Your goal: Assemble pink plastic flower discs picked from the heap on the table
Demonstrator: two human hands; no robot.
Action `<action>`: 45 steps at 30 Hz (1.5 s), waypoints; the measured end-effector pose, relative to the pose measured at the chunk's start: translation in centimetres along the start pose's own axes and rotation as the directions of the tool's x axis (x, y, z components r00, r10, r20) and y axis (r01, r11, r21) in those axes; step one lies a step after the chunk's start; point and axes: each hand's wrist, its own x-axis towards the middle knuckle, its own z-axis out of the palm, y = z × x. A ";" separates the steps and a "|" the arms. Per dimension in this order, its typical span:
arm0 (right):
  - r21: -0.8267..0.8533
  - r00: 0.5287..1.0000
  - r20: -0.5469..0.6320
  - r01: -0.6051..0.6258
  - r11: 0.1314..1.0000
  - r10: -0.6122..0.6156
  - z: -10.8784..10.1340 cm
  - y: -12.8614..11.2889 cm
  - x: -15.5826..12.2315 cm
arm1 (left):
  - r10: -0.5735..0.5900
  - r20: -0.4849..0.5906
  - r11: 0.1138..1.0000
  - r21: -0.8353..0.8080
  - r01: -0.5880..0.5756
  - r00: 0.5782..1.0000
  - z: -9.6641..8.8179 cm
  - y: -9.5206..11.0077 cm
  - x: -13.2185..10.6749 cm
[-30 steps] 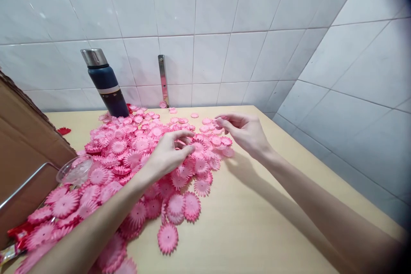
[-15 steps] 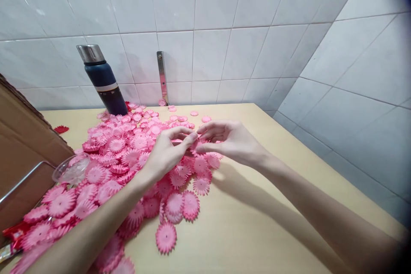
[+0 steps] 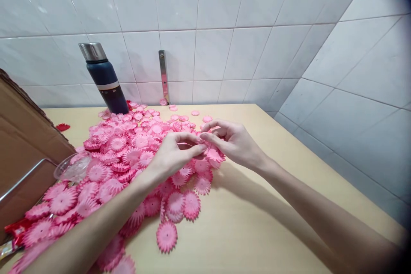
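My left hand [image 3: 175, 152] is closed in a pinch above the right side of a heap of pink flower discs [image 3: 117, 143]. Its thumb and forefinger seem to grip a pink flower disc [image 3: 213, 152], mostly covered by the fingers. My right hand [image 3: 233, 139] meets it from the right, thumb and forefinger pressed together at the left fingertips. What the right pinch holds is too small and hidden to make out. The discs have toothed edges, and some show a small dark centre hole. A single disc [image 3: 166, 236] lies at the heap's near edge.
A dark blue bottle [image 3: 107, 81] with a steel cap stands behind the heap. At left are a cardboard box [image 3: 28, 120], a clear plastic dish [image 3: 73, 169] and a red wrapper [image 3: 17, 229]. A metal strip [image 3: 163, 75] is fixed to the tiled wall behind the table [image 3: 257, 227].
Both hands have shifted slightly, the left one rightward and a little lower. The right thumb has moved up to its forefinger, closing the pinch. The view has moved slightly.
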 end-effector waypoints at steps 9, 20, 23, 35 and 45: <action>0.173 0.990 0.087 -0.124 0.977 0.111 -2.4 0.5 0.4 | 0.196 -0.259 0.916 0.392 -0.082 0.946 -3.6 0.1 1.2; 0.236 0.977 0.197 -0.130 0.963 0.084 -2.3 1.2 0.6 | 0.165 -0.075 0.911 0.393 -0.123 0.983 -2.8 0.5 1.0; 0.223 0.988 0.140 -0.095 0.970 0.065 -1.5 1.1 0.5 | 0.137 -0.015 0.969 0.212 -0.131 0.991 -2.1 0.3 1.0; 0.297 0.990 0.131 -0.084 0.951 0.047 -0.6 0.5 0.3 | 0.120 -0.022 0.991 0.056 -0.118 0.993 -0.7 -0.6 0.6; 0.156 0.936 0.326 -0.192 0.969 0.134 -3.0 0.7 0.4 | 0.069 -0.161 0.947 0.321 -0.014 0.984 -2.4 -1.0 1.4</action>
